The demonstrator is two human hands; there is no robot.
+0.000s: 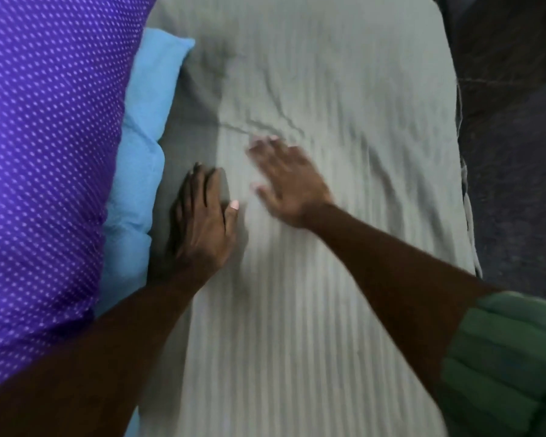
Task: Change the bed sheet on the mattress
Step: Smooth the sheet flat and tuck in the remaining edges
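Note:
A pale grey striped bed sheet (344,89) covers the mattress and fills the middle of the view, with creases just beyond my hands. My left hand (202,222) lies flat on the sheet near its left side, fingers together, holding nothing. My right hand (289,181) is spread flat on the sheet a little further out and is blurred. The mattress itself is hidden under the sheet.
A purple pillow with white dots (44,152) lies along the left, with a light blue pillow (145,137) tucked between it and the sheet. Dark floor (511,121) runs past the bed's right edge. A green sleeve (511,367) shows at the lower right.

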